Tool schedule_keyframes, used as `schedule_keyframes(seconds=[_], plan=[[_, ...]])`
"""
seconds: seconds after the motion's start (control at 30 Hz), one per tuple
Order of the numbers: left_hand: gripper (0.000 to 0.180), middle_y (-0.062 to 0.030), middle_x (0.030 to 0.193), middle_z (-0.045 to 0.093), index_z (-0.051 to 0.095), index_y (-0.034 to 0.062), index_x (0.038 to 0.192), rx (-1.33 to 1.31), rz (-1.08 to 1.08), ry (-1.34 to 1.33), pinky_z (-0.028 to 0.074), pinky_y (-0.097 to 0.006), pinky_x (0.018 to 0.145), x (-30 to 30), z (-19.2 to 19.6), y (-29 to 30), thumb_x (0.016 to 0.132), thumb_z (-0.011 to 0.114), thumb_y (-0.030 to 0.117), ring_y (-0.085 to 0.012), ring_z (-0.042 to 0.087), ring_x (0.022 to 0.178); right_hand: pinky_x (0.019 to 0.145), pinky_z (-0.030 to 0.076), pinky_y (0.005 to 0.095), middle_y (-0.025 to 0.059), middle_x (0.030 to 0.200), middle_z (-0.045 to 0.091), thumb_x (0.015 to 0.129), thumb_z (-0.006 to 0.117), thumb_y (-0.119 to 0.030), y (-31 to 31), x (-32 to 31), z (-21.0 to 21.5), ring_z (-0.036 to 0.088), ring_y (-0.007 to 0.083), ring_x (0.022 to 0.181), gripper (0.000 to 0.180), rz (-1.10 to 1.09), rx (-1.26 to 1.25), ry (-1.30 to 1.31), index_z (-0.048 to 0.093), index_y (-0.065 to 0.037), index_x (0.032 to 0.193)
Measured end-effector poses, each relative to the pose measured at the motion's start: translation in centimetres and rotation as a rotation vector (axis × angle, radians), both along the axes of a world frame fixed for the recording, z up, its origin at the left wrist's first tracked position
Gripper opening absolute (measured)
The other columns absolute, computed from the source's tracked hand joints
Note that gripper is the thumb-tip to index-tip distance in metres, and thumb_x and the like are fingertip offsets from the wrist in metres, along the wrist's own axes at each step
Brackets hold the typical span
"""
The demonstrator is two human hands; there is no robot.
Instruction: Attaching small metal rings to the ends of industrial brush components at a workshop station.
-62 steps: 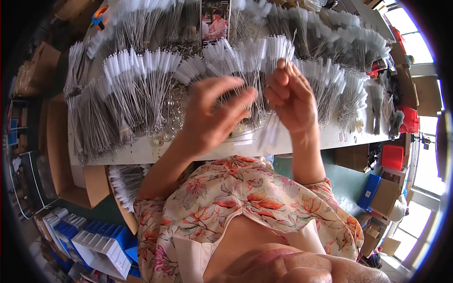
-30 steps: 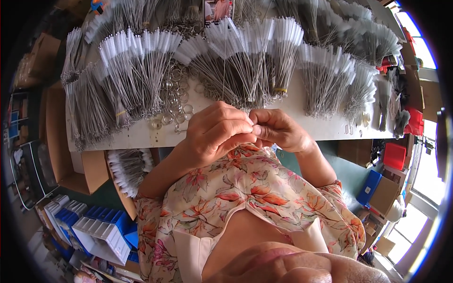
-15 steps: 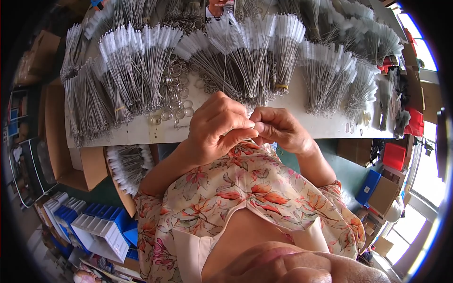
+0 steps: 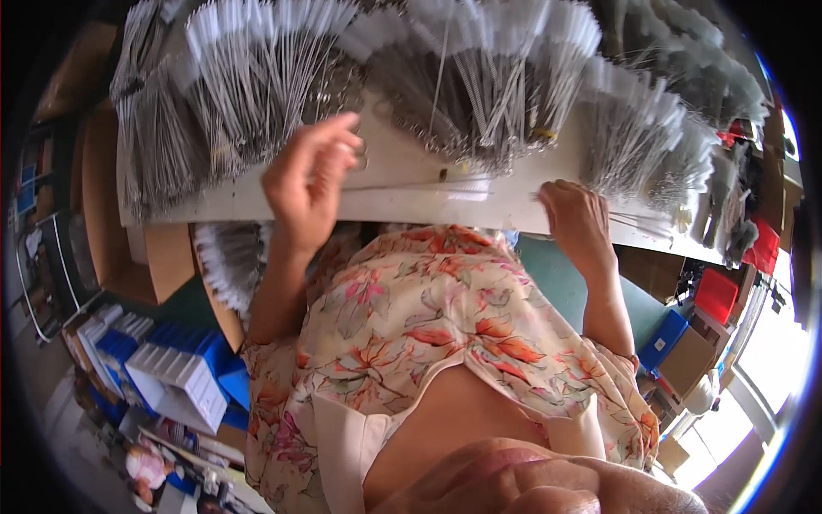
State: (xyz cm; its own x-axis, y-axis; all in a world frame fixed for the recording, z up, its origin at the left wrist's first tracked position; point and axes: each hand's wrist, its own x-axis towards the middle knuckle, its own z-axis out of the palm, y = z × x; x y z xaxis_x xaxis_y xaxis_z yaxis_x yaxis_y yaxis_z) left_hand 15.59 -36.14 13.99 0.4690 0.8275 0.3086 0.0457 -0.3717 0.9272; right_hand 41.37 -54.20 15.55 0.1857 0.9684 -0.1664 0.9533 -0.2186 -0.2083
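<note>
My left hand (image 4: 310,184) is raised over the table's left part, its fingers stretched out and blurred, close to several loose metal rings (image 4: 361,158). Nothing shows in its grasp. A thin wire brush with white bristles (image 4: 469,188) lies crosswise near the table's front edge, between my hands and apart from both. Over that edge, farther right, is my right hand (image 4: 579,218), back up and fingers bent down. Its fingertips are smeared, so whether it pinches anything is hidden. Some thin wires (image 4: 642,224) lie just right of it.
Dense bundles of white-bristled wire brushes (image 4: 257,94) line the far side of the table (image 4: 257,195). A cardboard box (image 4: 167,261) stands at the left, above white and blue plastic bins (image 4: 175,381). A red bin (image 4: 716,291) sits low at the right.
My hands were together in the middle, fingers pinched; now they are apart, left hand toward the rings, right hand rightward. A brush now shows lying along the front edge. The view has shifted.
</note>
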Motion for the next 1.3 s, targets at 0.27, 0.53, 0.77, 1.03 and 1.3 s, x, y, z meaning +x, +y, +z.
schedule_keyframes(seconds=[0.27, 0.53, 0.77, 1.03, 1.3], plan=[[0.017, -0.0053, 0.064, 0.059, 0.061, 0.0014, 0.091, -0.073, 0.24, 0.431, 0.044, -0.023, 0.048, -4.5, -2.7, -2.1, 0.084, 0.061, 0.017, -0.0095, 0.054, 0.051, 0.056, 0.046, 0.0351, 0.0098, 0.073, 0.06, 0.079, 0.058, -0.006, -1.3, -0.5, -3.8, 0.058, 0.0282, 0.062, 0.004, -0.115, 0.124, 0.281, 0.061, -0.005, 0.082], [0.012, -0.0095, 0.068, 0.06, 0.058, 0.0014, 0.078, -0.003, 0.16, 0.675, 0.045, -0.028, 0.051, -5.3, -4.4, -2.8, 0.082, 0.061, 0.012, -0.0145, 0.057, 0.055, 0.061, 0.047, 0.0352, 0.0124, 0.082, 0.059, 0.077, 0.06, -0.004, 5.1, -6.8, 0.6, 0.058, 0.028, 0.064, 0.007, 0.216, 0.223, 0.968, 0.059, -0.001, 0.083], [0.002, -0.0147, 0.094, 0.063, 0.055, -0.0041, 0.082, -0.424, 0.009, -0.022, 0.053, -0.024, 0.067, -3.6, -0.8, -2.1, 0.083, 0.055, -0.002, -0.0111, 0.062, 0.073, 0.064, 0.048, 0.0365, 0.0131, 0.093, 0.059, 0.078, 0.06, -0.005, 8.7, -10.7, -1.0, 0.061, 0.03, 0.07, 0.006, 0.336, 0.344, 0.894, 0.06, 0.0, 0.081], [0.01, -0.0121, 0.1, 0.06, 0.061, -0.0008, 0.091, -0.152, -0.357, 0.008, 0.051, -0.02, 0.064, -1.8, 1.9, 2.5, 0.083, 0.057, -0.001, -0.0091, 0.06, 0.074, 0.062, 0.047, 0.036, 0.0126, 0.079, 0.06, 0.078, 0.06, -0.009, 9.1, -9.9, -0.7, 0.06, 0.03, 0.068, 0.01, 0.176, 0.323, 1.022, 0.063, -0.002, 0.084], [0.019, -0.0132, 0.103, 0.058, 0.061, -0.0006, 0.092, -0.204, -0.482, -0.023, 0.051, -0.02, 0.066, -0.7, 3.1, 3.5, 0.078, 0.053, -0.01, -0.0146, 0.064, 0.08, 0.061, 0.046, 0.0283, 0.009, 0.081, 0.061, 0.083, 0.059, -0.008, 9.0, -8.7, 0.5, 0.058, 0.0171, 0.068, 0.011, 0.113, 0.229, 1.233, 0.062, 0.002, 0.087]])
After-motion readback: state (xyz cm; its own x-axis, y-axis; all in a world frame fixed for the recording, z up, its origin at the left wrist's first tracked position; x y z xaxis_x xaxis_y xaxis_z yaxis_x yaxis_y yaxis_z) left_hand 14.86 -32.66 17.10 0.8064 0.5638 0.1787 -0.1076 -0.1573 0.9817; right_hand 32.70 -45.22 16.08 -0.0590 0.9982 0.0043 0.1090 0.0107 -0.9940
